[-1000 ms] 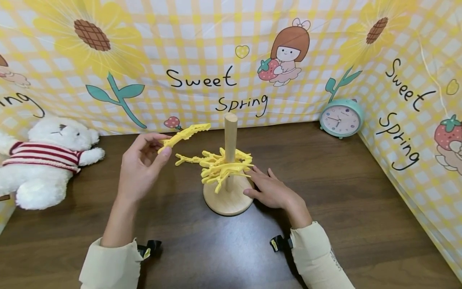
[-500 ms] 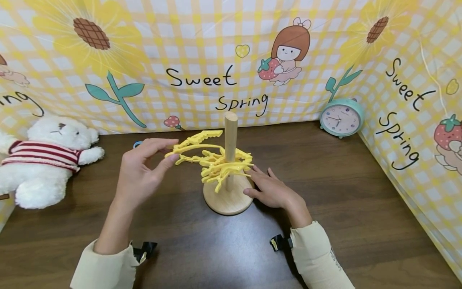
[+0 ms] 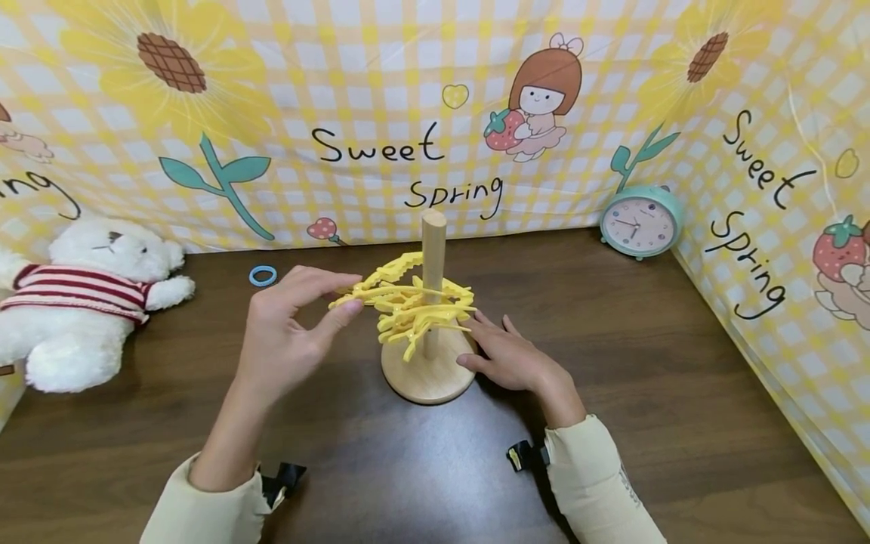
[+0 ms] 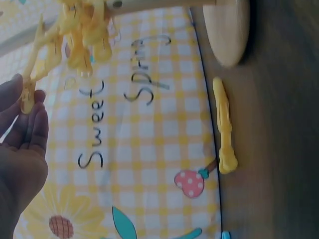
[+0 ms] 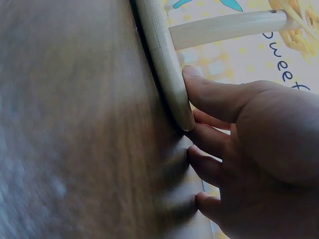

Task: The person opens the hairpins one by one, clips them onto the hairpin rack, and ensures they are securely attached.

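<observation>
In the head view a wooden stand, with a round base (image 3: 427, 381) and an upright post (image 3: 433, 249), carries a cluster of yellow plastic clips (image 3: 424, 321) at mid-height. My left hand (image 3: 288, 332) pinches another yellow clip (image 3: 399, 267) by its rear end, between thumb and fingers. Its spread, toothed jaws point right, at the post and cluster; whether they touch is unclear. My right hand (image 3: 516, 359) rests with its thumb on the base's rim and the other fingers extended beside it. The right wrist view shows those fingertips (image 5: 199, 152) against the base edge and tabletop.
A loose yellow clip (image 4: 225, 127) lies on the table near the base. A blue ring (image 3: 262, 276) lies behind my left hand. A white teddy bear (image 3: 95, 302) sits far left, and a green alarm clock (image 3: 640, 224) stands back right. A checked cloth backdrop (image 3: 381, 98) bounds the table.
My left hand has moved right, bringing the pinched clip from beside the post up to it. The clip's jaws have spread apart. The blue ring has come into view. My right hand stays in place.
</observation>
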A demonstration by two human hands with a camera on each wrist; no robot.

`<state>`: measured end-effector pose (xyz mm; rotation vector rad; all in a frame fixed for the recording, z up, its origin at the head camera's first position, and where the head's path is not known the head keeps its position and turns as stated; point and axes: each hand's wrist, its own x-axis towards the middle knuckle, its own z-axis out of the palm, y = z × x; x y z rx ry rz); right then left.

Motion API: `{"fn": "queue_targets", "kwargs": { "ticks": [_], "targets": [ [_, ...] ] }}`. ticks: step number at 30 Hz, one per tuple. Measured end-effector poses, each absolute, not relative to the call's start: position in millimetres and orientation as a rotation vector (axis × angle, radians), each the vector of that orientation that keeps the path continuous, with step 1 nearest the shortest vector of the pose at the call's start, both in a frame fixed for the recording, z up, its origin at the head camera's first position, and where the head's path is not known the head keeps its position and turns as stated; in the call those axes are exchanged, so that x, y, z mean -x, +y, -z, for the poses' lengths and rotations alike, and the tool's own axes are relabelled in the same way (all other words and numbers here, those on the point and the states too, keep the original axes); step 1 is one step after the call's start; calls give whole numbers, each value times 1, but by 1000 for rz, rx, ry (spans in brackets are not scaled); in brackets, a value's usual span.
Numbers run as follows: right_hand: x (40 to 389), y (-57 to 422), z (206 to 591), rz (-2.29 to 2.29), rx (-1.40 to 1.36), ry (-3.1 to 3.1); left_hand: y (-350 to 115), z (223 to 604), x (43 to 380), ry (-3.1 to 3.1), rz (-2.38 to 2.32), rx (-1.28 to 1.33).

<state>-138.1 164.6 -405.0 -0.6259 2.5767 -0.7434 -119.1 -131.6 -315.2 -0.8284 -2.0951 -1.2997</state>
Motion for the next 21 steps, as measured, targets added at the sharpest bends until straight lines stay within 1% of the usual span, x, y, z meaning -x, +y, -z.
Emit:
{"fn": "queue_targets", "kwargs": {
  "ticks": [10,21],
  "targets": [
    [138,165,405,743,642,2580,-107,317,115,-2053,1249,862],
    [138,164,404,735,622,2578,-102,320,116,-2076,1226,841]
  ]
}}
